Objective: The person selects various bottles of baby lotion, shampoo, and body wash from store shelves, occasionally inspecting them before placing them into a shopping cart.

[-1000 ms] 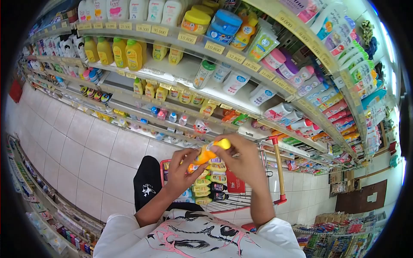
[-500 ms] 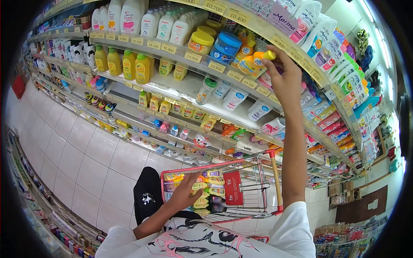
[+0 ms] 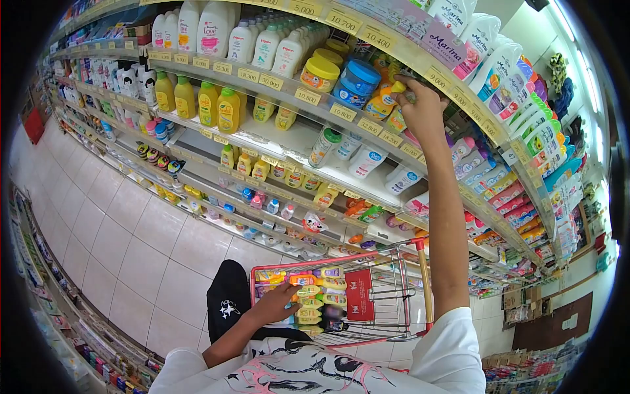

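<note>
My right hand point(image 3: 422, 110) reaches up to the shelf with bent fingers. Between its thumb and fingers is the yellow cap of a small orange bottle point(image 3: 380, 104), which leans at the shelf's front among similar bottles. Down at the shopping cart point(image 3: 418, 274), my left hand point(image 3: 272, 304) lies over the packed goods, fingers stretched out and thumb apart. Its fingertips are close to another orange bottle point(image 3: 303, 280) and a row of yellow bottles point(image 3: 308, 303). Whether they touch these cannot be made out.
Left of my right hand stand blue tubs point(image 3: 357, 79) and yellow-orange tubs point(image 3: 320, 71). White lotion bottles point(image 3: 489, 39) line the upper right shelf. Lower down are yellow bottles point(image 3: 228, 109) and white bottles point(image 3: 366, 161). Tiled floor point(image 3: 157, 262) stretches left of the cart.
My right hand has moved in toward the shelf, and the orange bottle sits farther back with it. My left hand has shifted slightly down and left over the cart, its fingers closer together. The view has tilted slightly.
</note>
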A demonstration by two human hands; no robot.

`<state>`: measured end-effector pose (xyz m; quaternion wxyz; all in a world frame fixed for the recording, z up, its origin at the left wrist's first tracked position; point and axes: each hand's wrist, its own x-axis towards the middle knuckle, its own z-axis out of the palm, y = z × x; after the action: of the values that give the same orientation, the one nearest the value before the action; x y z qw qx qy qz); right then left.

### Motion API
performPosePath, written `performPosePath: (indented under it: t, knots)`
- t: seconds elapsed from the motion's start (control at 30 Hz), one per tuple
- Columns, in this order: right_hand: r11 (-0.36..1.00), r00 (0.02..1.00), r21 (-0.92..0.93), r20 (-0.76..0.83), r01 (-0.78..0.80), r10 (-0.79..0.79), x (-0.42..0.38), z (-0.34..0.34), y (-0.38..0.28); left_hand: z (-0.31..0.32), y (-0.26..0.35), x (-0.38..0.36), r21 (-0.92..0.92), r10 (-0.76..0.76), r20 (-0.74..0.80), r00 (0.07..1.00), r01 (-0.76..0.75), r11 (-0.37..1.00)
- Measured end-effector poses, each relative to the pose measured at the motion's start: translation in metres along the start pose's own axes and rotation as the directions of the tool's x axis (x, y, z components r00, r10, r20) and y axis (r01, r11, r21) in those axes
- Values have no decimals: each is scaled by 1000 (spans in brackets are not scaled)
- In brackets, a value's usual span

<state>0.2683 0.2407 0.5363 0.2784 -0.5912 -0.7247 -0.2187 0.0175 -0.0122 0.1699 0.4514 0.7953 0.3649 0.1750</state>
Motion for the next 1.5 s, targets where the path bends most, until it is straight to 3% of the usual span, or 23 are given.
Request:
performPosePath:
  t: [0.07, 0.23, 0.47, 0.67, 0.8, 0.9, 0.97, 1.0, 1.07, 1.1, 1.13, 1.17, 1.2, 1.27, 1.3, 1.33, 1.4, 1.5]
  knots:
    - [1000, 1000, -23, 4, 15, -15, 5, 2, 3, 16, -24, -2, 129, 44, 23, 999, -47, 991]
    - [989, 983, 94, 157, -113, 97, 21, 7, 9, 23, -46, -3, 147, -66, 154, 986, 44, 988]
    - [977, 985, 189, 159, -99, 69, 32, 17, 28, 32, -74, 8, 162, -127, 334, 934, 76, 984]
    - [973, 974, 189, 208, -135, 95, 36, 16, 31, 32, -76, 11, 202, -194, 306, 932, 136, 970]
    - [980, 984, 183, 171, -76, 44, 34, 15, 34, 59, -123, 23, 124, -168, 335, 927, 134, 983]
    - [981, 985, 172, 164, -87, 59, 34, 19, 40, 70, -139, 31, 171, -196, 323, 926, 147, 974]
    - [965, 981, 240, 181, -109, 66, 32, 17, 38, 72, -140, 39, 262, -332, 331, 884, 252, 932]
    - [965, 979, 238, 191, -110, 65, 31, 17, 42, 86, -156, 42, 249, -336, 326, 884, 262, 932]
    - [995, 999, 103, 42, 9, -13, 26, 22, 50, 92, -157, 48, 402, -389, 291, 874, 257, 879]
    - [990, 990, -27, -40, 137, -138, 13, 12, 37, 107, -172, 51, 468, -412, 252, 875, 263, 844]
    - [996, 989, 17, -123, 88, -85, -9, 10, 24, 136, -204, 55, 523, -403, 166, 900, 266, 810]
    - [972, 992, 234, -122, 9, 20, -36, 3, -2, 142, -211, 57, 492, -436, 125, 891, 325, 807]
    - [968, 967, 197, -229, 155, -108, -64, 10, -15, 142, -209, 55, 566, -405, 14, 914, 327, 757]
    - [956, 967, 261, -243, 137, -72, -147, 35, -34, 164, -242, 59, 623, -442, -109, 890, 408, 667]
    - [967, 993, 253, -113, 3, 27, -201, 52, -35, 168, -249, 63, 625, -487, -136, 863, 456, 634]
    - [963, 998, 271, 58, 7, -23, -246, 59, -45, 175, -256, 63, 669, -470, -192, 862, 465, 580]
    - [890, 938, 390, 330, -236, 104, -347, 92, -54, 184, -268, 67, 704, -466, -224, 856, 472, 530]
    - [777, 673, 295, 708, -556, 212, -461, 80, -66, 181, -282, 80, 698, -557, -98, 824, 456, 552]
